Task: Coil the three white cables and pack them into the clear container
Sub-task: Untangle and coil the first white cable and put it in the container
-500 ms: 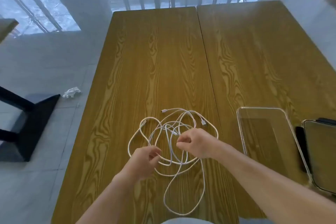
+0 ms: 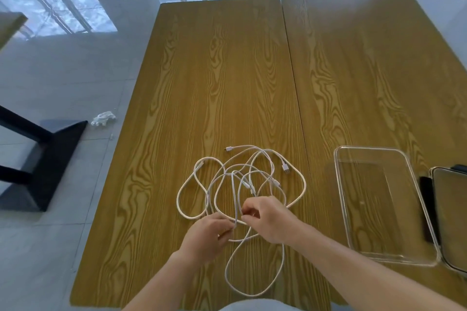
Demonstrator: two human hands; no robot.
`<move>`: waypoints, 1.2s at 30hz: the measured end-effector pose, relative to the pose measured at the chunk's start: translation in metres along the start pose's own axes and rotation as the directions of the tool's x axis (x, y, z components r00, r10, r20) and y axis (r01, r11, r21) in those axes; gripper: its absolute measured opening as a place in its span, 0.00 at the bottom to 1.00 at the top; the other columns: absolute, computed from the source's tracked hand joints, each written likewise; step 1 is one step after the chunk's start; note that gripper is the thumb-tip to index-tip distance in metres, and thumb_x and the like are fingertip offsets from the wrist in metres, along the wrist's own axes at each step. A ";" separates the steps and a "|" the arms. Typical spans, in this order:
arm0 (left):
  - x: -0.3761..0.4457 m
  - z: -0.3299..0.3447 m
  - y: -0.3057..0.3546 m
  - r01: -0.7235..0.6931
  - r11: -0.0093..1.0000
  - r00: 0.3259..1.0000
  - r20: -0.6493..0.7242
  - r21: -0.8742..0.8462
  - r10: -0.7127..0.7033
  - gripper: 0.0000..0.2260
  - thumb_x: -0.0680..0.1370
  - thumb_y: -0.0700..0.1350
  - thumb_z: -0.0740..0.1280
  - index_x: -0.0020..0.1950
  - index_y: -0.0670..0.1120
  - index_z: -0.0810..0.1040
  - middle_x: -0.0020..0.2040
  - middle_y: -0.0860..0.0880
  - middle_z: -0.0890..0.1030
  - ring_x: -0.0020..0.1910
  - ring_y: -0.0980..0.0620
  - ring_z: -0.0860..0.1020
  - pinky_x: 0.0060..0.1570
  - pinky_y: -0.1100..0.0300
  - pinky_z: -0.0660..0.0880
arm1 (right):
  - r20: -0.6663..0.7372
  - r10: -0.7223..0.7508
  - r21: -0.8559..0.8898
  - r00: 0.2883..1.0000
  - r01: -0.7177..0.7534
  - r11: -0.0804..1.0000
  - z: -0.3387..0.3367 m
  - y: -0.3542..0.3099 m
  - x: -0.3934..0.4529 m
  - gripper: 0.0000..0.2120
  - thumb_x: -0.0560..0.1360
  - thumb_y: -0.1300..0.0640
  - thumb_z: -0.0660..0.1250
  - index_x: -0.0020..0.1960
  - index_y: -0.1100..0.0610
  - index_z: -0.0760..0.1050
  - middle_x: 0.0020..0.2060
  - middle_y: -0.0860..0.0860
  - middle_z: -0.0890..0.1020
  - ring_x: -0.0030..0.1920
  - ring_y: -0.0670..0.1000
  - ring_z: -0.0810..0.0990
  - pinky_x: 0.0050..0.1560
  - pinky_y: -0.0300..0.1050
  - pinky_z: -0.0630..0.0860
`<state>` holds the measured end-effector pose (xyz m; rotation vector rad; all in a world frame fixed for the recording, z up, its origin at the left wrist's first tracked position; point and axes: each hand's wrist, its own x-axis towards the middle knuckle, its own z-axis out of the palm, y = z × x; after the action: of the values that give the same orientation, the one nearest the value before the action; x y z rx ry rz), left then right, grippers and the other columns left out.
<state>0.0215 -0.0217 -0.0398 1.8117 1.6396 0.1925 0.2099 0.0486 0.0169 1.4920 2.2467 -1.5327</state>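
Head view: compared with half a second ago, both hands have drawn toward each other and a little nearer the body, meeting over the near side of the tangle, so the sorting seems to be starting in earnest, though no coil has been formed.

On the left, the left hand [image 2: 208, 235] has its fingers [image 2: 225, 228] curled narrow, pinching a strand of the white cables [image 2: 242, 184]. Just to its right, the right hand [image 2: 269, 217] pinches the same stretch, its fingers [image 2: 249, 211] bent tight around it. The strand runs between the two hands; the rest of the heap spreads beyond the fingertips on the worktop [image 2: 214, 70], with one long loop trailing back toward the body.

Farther right stands the clear container [image 2: 340, 184], with nothing in it, well apart from the cables.
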 end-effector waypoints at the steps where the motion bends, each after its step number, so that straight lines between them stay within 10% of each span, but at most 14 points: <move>1: 0.000 0.000 -0.002 -0.012 1.000 1.000 -0.009 -0.002 0.012 0.07 0.79 0.48 0.67 0.51 0.53 0.84 0.50 0.59 0.83 0.47 0.61 0.80 0.50 0.60 0.79 | -0.019 -0.005 0.016 1.000 0.005 1.000 -0.002 0.002 0.000 0.05 0.81 0.54 0.64 0.51 0.53 0.78 0.41 0.50 0.83 0.41 0.54 0.83 0.41 0.50 0.81; 13: -0.007 -0.047 0.019 -0.184 0.948 0.915 -0.398 -0.259 0.069 0.06 0.79 0.44 0.67 0.52 0.48 0.83 0.43 0.58 0.85 0.43 0.58 0.83 0.44 0.62 0.80 | -0.335 0.014 0.220 0.942 0.063 0.973 -0.050 0.031 -0.019 0.06 0.79 0.60 0.66 0.52 0.50 0.78 0.39 0.46 0.84 0.40 0.42 0.83 0.44 0.39 0.81; 18: -0.002 -0.075 0.050 -0.152 0.799 0.904 -0.410 -0.581 -0.126 0.09 0.79 0.38 0.66 0.53 0.50 0.82 0.37 0.52 0.84 0.36 0.53 0.83 0.42 0.61 0.81 | -0.363 0.069 0.345 0.929 0.065 0.936 -0.059 0.028 -0.021 0.19 0.79 0.63 0.65 0.65 0.47 0.69 0.34 0.59 0.82 0.25 0.44 0.69 0.27 0.37 0.69; 27: 0.023 -0.109 0.089 -0.137 0.517 0.927 -0.293 -0.845 -0.234 0.11 0.82 0.37 0.61 0.52 0.44 0.84 0.26 0.50 0.69 0.22 0.55 0.64 0.21 0.63 0.62 | -0.407 0.057 0.278 0.912 0.064 0.958 -0.068 0.021 -0.025 0.27 0.79 0.62 0.65 0.74 0.46 0.63 0.40 0.57 0.82 0.28 0.45 0.74 0.30 0.39 0.76; 34: 0.023 -0.118 0.101 -0.184 0.751 0.972 -0.232 -0.634 0.042 0.08 0.79 0.51 0.67 0.52 0.60 0.85 0.33 0.45 0.80 0.31 0.48 0.70 0.32 0.53 0.69 | -0.654 -0.017 0.034 0.756 0.052 0.998 -0.108 -0.013 -0.026 0.17 0.80 0.51 0.64 0.68 0.51 0.73 0.45 0.45 0.78 0.44 0.45 0.78 0.42 0.36 0.75; 36: 0.021 -0.117 0.104 -0.243 0.816 0.958 -0.264 -0.524 0.116 0.09 0.80 0.46 0.67 0.55 0.56 0.85 0.35 0.53 0.80 0.31 0.53 0.72 0.33 0.56 0.71 | -0.519 0.130 0.221 0.845 -0.014 0.975 -0.126 -0.027 -0.020 0.16 0.81 0.44 0.60 0.62 0.52 0.76 0.45 0.47 0.80 0.45 0.46 0.79 0.44 0.41 0.78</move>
<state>0.0498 0.0441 0.1016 1.5182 1.3534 0.8926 0.2576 0.1257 0.1102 2.2836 2.2899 -1.5129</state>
